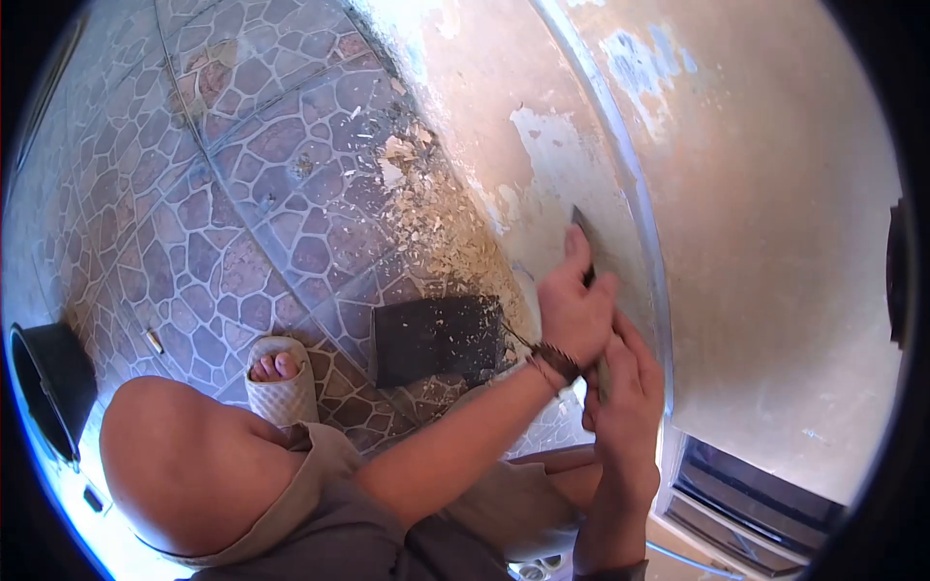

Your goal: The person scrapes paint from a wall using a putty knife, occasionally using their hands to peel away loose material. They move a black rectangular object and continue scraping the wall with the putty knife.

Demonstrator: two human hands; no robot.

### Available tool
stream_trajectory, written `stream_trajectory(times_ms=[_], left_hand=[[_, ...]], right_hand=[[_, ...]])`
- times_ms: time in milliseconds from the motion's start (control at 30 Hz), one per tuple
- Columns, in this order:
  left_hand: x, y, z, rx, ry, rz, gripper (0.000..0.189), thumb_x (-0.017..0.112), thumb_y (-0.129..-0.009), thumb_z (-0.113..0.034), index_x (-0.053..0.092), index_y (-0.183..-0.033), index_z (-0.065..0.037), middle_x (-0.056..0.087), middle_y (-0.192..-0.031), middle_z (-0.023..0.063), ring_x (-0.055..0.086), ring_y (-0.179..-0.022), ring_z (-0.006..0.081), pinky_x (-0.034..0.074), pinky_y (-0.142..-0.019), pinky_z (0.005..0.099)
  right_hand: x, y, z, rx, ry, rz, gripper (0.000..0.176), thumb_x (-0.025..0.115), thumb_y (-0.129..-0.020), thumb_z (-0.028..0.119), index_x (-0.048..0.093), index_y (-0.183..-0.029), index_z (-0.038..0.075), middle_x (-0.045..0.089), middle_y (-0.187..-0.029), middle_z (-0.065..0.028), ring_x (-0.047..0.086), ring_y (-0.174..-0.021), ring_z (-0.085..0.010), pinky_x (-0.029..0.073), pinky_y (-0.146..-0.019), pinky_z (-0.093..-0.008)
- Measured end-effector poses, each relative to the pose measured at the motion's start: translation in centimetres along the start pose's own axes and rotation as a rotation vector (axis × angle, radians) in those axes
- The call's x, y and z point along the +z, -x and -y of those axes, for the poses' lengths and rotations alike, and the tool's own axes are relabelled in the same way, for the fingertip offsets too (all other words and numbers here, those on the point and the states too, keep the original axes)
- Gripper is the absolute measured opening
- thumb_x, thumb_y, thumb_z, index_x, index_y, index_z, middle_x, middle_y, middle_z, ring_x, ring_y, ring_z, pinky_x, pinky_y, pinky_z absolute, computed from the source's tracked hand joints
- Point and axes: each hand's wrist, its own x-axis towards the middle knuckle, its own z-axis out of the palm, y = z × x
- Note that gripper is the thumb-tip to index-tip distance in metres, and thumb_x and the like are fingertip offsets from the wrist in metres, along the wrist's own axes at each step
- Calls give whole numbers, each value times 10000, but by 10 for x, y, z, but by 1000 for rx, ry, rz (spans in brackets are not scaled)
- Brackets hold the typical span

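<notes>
A narrow tool with a dark blade (579,219) points up against the wall (562,155), where paint is partly gone and pale patches show. My left hand (573,305), with a dark braided bracelet at its wrist, is closed round the tool near the blade, one finger stretched along it. Just below and to the right, my right hand (625,392) is wrapped round the rear part of the same tool. The two hands are close together, and most of the handle is hidden by the fingers.
Paint flakes (436,223) lie along the wall's foot on the stone-patterned floor (232,184). A dark mat (436,339) with flakes on it lies below. A black bucket (60,373) stands at the far left. A window frame (756,494) is at the lower right.
</notes>
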Motion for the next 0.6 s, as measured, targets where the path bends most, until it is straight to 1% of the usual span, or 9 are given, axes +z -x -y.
stream_trajectory(times_ms=[67,100,167,233,333,433,500,533,600], left_hand=[[-16,-16,-8,-166,98,60,499,542,-800,-13,449,-1281,84,521,-769,-49,430,-673,22,399,-552,187],[-16,-10,-9,-177,149,88,511,541,-798,-26,425,-1277,111,551,-785,12,475,-686,62,425,-579,207],[-17,-7,-12,-176,251,123,547,538,-793,-52,377,-1268,165,610,-818,136,566,-712,142,479,-632,246],[-15,-10,-11,-48,22,93,547,540,-793,-47,377,-1270,164,609,-814,133,563,-712,137,478,-633,247],[-22,-16,-26,-280,44,173,551,536,-786,-34,373,-1273,165,568,-1062,250,554,-997,228,439,-839,268],[-18,-12,-26,-245,88,178,555,528,-776,-22,368,-1271,171,407,-1291,345,400,-1262,315,321,-1032,290],[-16,-17,-16,-112,18,120,528,531,-775,-15,407,-1263,145,421,-1164,246,377,-1117,242,328,-911,271],[-17,-20,-11,-74,-42,89,503,536,-777,-11,446,-1255,116,504,-985,130,429,-911,149,386,-743,247],[-16,-18,-5,-30,-105,68,481,539,-779,-7,486,-1247,89,588,-808,14,482,-705,55,442,-574,221]], right_hand=[[12,-19,-7,-18,50,33,383,379,-931,121,494,-1221,-102,544,-732,-2,406,-584,-33,318,-493,-193],[17,-20,-14,-16,53,11,376,374,-935,121,499,-1216,-95,535,-720,7,404,-584,-31,316,-497,-190],[9,-2,-12,2,-23,-17,377,376,-938,130,500,-1219,-89,528,-714,7,402,-592,-37,323,-506,-199],[5,4,2,96,-129,-8,383,386,-942,144,495,-1229,-84,509,-692,11,395,-589,-40,323,-512,-207],[16,-10,-2,-7,-15,16,392,382,-944,144,483,-1253,-75,493,-668,20,389,-554,-22,303,-471,-189],[14,-5,-4,25,-52,-10,402,397,-932,207,487,-1277,20,487,-609,-6,331,-363,-37,245,-305,-194],[16,-2,1,66,-128,1,401,396,-941,188,483,-1265,-33,491,-636,8,361,-446,-26,265,-364,-186],[15,-1,2,95,-165,2,402,396,-946,178,482,-1259,-59,493,-649,15,376,-488,-20,275,-394,-181],[18,-2,1,114,-177,-9,403,398,-944,181,482,-1260,-54,491,-646,13,370,-478,-21,274,-390,-183]])
